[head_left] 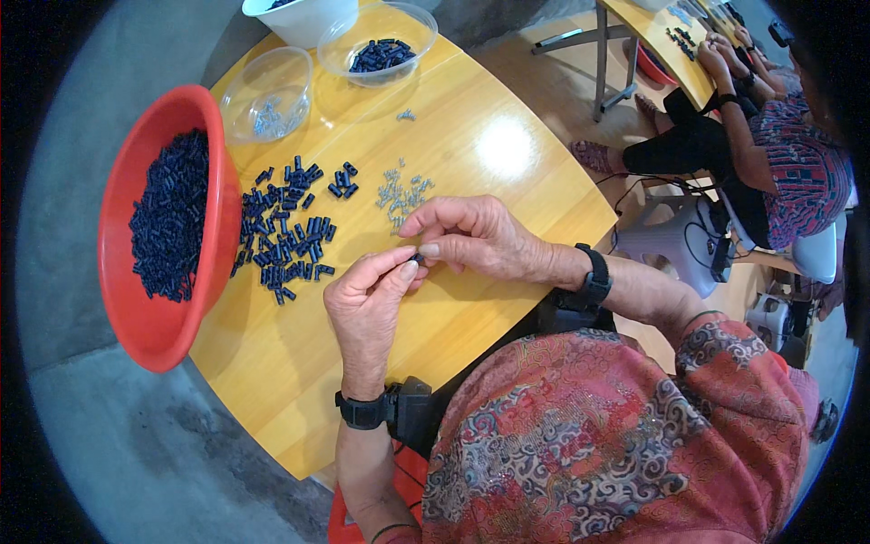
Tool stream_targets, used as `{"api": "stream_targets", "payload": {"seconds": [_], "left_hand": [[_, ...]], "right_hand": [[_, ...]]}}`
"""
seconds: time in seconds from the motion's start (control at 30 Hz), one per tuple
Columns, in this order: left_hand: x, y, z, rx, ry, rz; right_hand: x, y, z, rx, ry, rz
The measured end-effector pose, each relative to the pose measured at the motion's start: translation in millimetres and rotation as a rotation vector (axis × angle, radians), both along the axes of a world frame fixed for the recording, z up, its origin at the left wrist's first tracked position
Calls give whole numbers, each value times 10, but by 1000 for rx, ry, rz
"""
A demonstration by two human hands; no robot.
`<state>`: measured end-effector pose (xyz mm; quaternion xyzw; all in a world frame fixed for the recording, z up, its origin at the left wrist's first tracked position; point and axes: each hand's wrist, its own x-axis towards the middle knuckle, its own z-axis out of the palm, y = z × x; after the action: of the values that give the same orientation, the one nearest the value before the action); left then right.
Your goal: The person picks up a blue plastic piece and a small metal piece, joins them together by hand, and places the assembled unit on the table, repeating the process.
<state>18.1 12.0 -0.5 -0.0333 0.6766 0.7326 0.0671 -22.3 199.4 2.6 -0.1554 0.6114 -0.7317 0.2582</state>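
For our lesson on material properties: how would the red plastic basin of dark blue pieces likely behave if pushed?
The red plastic basin overhangs the wooden table edge, so a push might tip it. Heaped dark blue pieces probably make it fairly heavy. Its smooth rim likely slides easily.

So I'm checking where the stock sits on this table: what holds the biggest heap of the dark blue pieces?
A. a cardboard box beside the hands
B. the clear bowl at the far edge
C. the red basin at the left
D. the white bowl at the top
C: the red basin at the table's left edge is piled with dark blue pieces, far more than the clear bowl holds.
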Motion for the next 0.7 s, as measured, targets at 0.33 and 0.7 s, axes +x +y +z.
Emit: {"api": "stream_targets", "payload": {"seconds": [0.33,0.7], "left_hand": [[15,-21,12,-64,-40,-47],[6,-44,45,-73,-70,-87]], "right_hand": [[41,-41,-102,173,312,3],[-59,-16,58,271,420,140]]}}
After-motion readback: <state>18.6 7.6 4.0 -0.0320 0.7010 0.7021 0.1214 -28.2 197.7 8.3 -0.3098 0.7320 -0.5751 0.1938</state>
